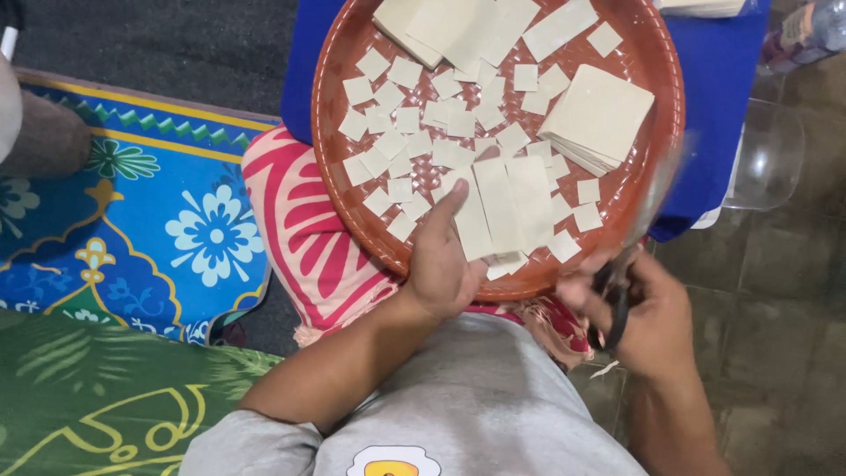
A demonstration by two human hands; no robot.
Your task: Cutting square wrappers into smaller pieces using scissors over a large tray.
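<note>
Nearest: grey shirt (476, 414), person seated, both forearms reaching forward.

Right hand (652, 317) sits at the near right edge of the tray, fingers curled tight through the dark handles of a pair of scissors (617, 304). Blades are motion-blurred, angled up over the tray rim; can't tell whether they're open or closed.

Left hand (441, 264) is at the near edge of the tray, thumb and fingers pinching the near end of the strips (502, 207). Index finger lies flat along the left edge of the strips, pointing away from the body.

Strips: three or four long, pale cream, flat rectangles side by side, overlapping slightly, near ends hanging just over the rim. They look thin and matte, like rolled dough sheet.

Tray (352, 176): round, reddish-brown, ribbed rim, resting on a pink-and-red patterned cloth (300, 229).

Past the strips: many small cut squares (414, 123) scattered across the left and middle. A neat stack of larger squares (599, 115) on the right. More uncut sheets (449, 26) at the far edge.

Left of it all: blue floral mat (159, 220). Far right: clear plastic bottle (806, 31) on the tile floor.
</note>
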